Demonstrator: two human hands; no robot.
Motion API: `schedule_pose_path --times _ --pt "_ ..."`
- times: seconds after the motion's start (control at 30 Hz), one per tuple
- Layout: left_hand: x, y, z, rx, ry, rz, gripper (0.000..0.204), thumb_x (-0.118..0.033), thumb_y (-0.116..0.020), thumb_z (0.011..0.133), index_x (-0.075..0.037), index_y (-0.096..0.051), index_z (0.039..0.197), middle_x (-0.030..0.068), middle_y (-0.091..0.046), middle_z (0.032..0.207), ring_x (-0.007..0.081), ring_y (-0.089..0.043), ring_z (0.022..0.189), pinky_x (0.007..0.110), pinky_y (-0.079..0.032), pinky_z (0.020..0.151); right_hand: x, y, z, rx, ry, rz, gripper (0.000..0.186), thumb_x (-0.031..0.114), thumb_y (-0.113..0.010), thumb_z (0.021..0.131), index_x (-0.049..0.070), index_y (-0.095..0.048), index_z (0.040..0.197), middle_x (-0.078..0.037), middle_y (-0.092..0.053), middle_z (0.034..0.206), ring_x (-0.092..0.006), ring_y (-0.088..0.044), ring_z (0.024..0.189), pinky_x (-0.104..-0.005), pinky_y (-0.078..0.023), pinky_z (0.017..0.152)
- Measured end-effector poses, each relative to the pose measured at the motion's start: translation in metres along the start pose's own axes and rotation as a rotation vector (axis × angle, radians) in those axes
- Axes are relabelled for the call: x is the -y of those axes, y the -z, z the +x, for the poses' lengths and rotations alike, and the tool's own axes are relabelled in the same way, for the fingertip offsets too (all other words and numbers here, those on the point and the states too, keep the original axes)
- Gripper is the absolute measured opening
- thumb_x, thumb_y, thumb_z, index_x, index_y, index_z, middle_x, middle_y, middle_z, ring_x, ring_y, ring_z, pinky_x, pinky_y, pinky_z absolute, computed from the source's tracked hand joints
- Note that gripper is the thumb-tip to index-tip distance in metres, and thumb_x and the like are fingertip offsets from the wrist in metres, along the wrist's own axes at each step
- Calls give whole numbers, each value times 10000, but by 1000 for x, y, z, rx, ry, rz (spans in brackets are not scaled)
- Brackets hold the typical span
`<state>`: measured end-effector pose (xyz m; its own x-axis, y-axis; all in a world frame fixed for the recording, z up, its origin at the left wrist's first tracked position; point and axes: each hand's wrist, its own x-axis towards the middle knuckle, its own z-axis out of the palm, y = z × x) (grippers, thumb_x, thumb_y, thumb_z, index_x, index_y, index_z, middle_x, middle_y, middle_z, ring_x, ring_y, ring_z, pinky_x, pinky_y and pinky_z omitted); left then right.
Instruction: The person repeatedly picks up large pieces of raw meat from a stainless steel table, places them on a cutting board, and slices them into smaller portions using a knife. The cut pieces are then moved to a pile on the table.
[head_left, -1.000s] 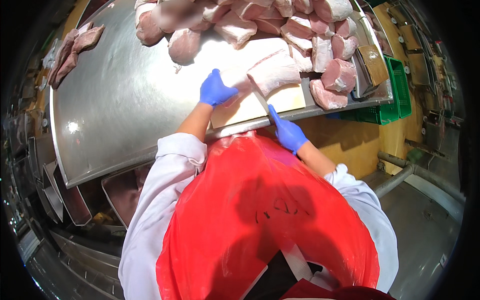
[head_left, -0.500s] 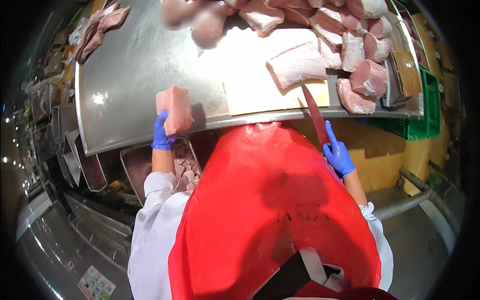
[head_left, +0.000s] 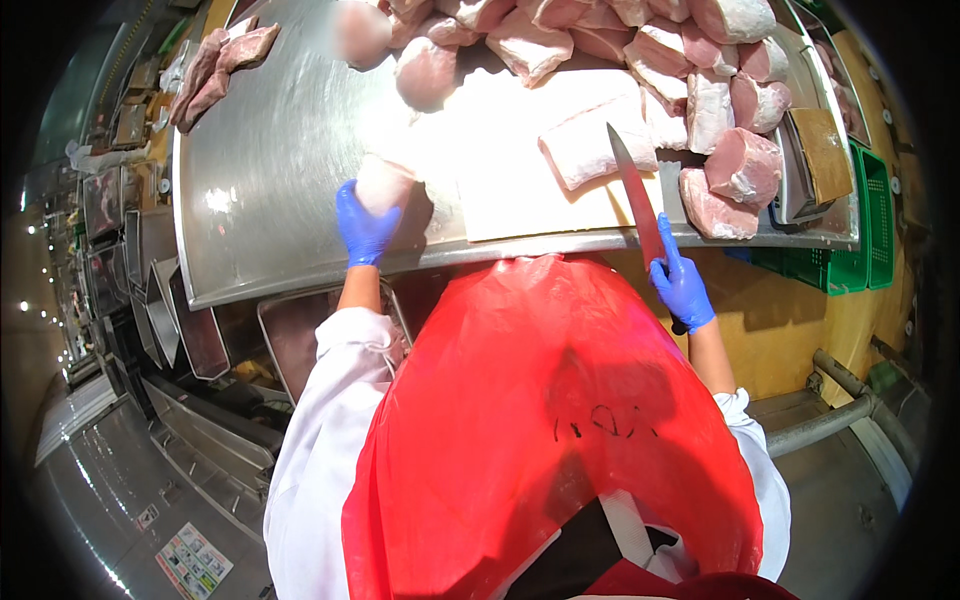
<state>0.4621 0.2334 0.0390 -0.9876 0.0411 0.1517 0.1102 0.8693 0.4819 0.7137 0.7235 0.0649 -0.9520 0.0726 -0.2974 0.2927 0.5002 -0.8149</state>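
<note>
Blue gloves cover both hands. My left hand (head_left: 366, 226) grips a pale pink block of meat (head_left: 385, 184) above the steel table, left of the white cutting board (head_left: 520, 218). Glare washes out part of that block. In my right hand (head_left: 683, 287) is a long knife (head_left: 636, 190), the index finger stretched along it and its tip pointing away from me. The blade passes over the near right part of a large piece of meat (head_left: 590, 145) lying on the board; whether it touches cannot be made out.
Many meat pieces (head_left: 660, 55) are heaped along the far and right sides of the steel table (head_left: 270, 180). Darker strips (head_left: 215, 75) lie far left. A scale with a brown cover (head_left: 820, 155) and green crates (head_left: 875, 220) stand right. Below the table's left edge sits a metal tray (head_left: 290, 340).
My left hand has moved the meat block away from me and slightly right, over the table. The knife tip has swung farther out over the piece on the board.
</note>
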Motion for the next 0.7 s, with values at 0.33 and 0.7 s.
schedule_pose_path --times 0.33,0.7 --pt "36 -10 23 161 57 65 1385 -616 -905 599 45 -197 1588 300 -272 1615 447 -280 1503 496 -245 1239 -8 -9 -19 -24 7 -11 804 69 -551 947 128 -175 1655 -172 -583 669 -350 -582 577 -440 -480 614" --pt "31 -48 108 183 507 -554 626 -255 -887 704 87 -647 1171 151 -703 1068 252 -694 940 387 -571 797 -1 -6 -4 -35 84 -58 813 53 -542 943 145 -167 1658 -161 -579 656 -317 -562 559 -424 -476 604"
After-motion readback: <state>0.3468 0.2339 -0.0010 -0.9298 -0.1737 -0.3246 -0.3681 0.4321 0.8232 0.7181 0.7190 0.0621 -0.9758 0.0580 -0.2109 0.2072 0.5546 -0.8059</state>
